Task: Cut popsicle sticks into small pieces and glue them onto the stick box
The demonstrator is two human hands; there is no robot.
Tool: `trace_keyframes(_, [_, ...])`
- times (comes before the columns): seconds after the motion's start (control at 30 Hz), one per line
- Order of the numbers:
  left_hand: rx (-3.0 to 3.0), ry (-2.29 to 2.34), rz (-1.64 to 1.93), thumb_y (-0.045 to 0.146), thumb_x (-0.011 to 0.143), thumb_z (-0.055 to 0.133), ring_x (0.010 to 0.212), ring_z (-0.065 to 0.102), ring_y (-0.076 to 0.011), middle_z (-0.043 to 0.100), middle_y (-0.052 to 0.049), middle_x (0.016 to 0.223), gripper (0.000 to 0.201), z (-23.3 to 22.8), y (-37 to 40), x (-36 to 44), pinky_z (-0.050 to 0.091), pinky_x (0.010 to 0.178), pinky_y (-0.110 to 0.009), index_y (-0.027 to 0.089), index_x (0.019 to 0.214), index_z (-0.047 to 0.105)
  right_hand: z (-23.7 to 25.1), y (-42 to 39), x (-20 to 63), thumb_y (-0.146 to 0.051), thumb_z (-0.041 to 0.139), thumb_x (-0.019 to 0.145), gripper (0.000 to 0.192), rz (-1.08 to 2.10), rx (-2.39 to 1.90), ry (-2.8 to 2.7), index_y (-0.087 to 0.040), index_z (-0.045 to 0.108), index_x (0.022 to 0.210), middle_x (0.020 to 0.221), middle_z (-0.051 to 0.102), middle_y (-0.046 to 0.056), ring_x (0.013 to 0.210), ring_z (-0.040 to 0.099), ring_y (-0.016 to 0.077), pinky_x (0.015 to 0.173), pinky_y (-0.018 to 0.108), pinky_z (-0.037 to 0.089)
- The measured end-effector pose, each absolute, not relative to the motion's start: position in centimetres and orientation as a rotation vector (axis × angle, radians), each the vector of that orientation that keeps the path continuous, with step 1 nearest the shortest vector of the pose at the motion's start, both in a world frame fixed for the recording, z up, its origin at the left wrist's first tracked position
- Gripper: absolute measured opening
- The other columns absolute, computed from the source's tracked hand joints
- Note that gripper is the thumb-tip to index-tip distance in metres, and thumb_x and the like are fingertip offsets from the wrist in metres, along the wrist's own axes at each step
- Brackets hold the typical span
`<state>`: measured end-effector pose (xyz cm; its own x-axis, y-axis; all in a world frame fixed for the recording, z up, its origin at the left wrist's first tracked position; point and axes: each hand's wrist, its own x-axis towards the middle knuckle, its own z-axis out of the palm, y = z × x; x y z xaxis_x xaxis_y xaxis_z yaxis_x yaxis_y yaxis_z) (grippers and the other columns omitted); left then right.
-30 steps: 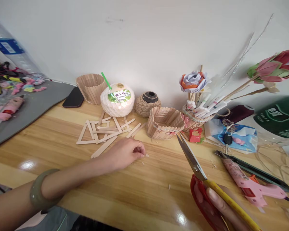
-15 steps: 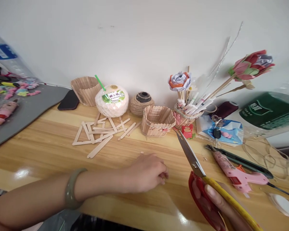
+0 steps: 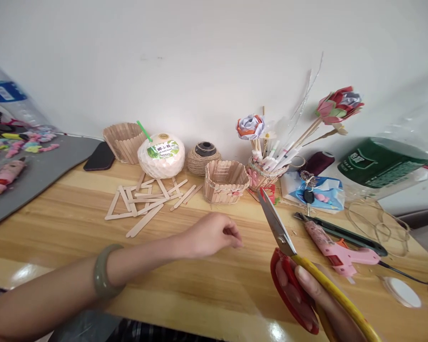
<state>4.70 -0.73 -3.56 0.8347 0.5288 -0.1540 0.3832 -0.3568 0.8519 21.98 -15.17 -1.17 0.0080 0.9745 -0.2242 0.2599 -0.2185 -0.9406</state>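
My right hand [image 3: 316, 289] grips a pair of scissors [image 3: 281, 237] with red and yellow handles. The blades point up and away from me and look nearly closed. My left hand [image 3: 212, 235], with a green bangle [image 3: 105, 271] on the wrist, is just above the table to the left of the scissors. Its fingers are curled in, and whatever they may hold is hidden. Beyond this hand stands a small craft-stick basket [image 3: 223, 187]. Several loose craft sticks [image 3: 144, 221] lie in a jumble to its left.
Along the wall stand a larger craft-stick holder [image 3: 124, 145], a wrapped coconut [image 3: 160, 164], a twine spool [image 3: 204, 159] and a decorated pot [image 3: 262, 178] with paper flowers. On the right lie a utility knife [image 3: 364, 237], a pink glue gun [image 3: 342, 256] with a cord and a white lid [image 3: 401, 291].
The view has shifted, so the table's things sit farther left. My left hand has moved a little away from me, its fingers still curled. My right hand still holds the scissors.
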Motion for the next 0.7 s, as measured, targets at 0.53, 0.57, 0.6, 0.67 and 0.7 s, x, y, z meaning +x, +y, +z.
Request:
trace_keyframes(0.53, [1.27,0.709,0.497,0.022,0.071,0.067,0.072,0.058,-0.0126,0.065,-0.002,0.075,0.008,0.6,0.0,2.8,0.046,0.059,-0.023,0.014,0.071,0.066,0.7,-7.3,17.8,-0.027,0.06,0.065,0.013,1.057,-1.461,-1.194,-0.019,0.05,0.068,0.053,0.047,-0.005,0.049,0.041,0.0104,0.048,0.024,0.033])
trace_keyframes(0.57, [1.285,0.708,0.512,0.022,0.071,0.067,0.071,0.057,-0.0122,0.065,-0.001,0.075,0.008,0.6,0.1,2.7,0.047,0.06,-0.023,0.014,0.072,0.066,0.6,-7.0,17.6,-0.027,0.06,0.064,0.013,1.044,-1.475,-1.202,-0.019,0.05,0.068,0.053,0.047,-0.005,0.05,0.041,0.0104,0.048,0.025,0.033])
trace_keyframes(0.6, [1.294,0.71,0.526,0.022,0.071,0.067,0.071,0.057,-0.0121,0.065,-0.001,0.075,0.008,0.5,0.2,2.6,0.047,0.06,-0.023,0.015,0.073,0.066,0.5,-6.8,17.5,-0.026,0.061,0.064,0.014,1.038,-1.487,-1.205,-0.019,0.051,0.069,0.054,0.047,-0.005,0.05,0.041,0.0105,0.048,0.025,0.032])
trace_keyframes(0.67, [1.31,0.724,0.554,0.021,0.071,0.066,0.071,0.057,-0.0122,0.064,-0.001,0.076,0.007,0.4,0.3,2.4,0.048,0.061,-0.023,0.015,0.074,0.065,0.3,-6.3,17.2,-0.026,0.062,0.063,0.014,1.04,-1.486,-1.198,-0.019,0.051,0.071,0.055,0.048,-0.005,0.051,0.042,0.0107,0.048,0.025,0.033])
trace_keyframes(0.7, [1.326,0.737,0.568,0.02,0.071,0.065,0.071,0.057,-0.0125,0.064,-0.001,0.076,0.007,0.3,0.4,2.4,0.048,0.061,-0.024,0.014,0.074,0.064,0.3,-6.2,17.0,-0.027,0.062,0.064,0.015,1.041,-1.472,-1.188,-0.019,0.052,0.071,0.055,0.048,-0.005,0.05,0.042,0.0108,0.048,0.025,0.034])
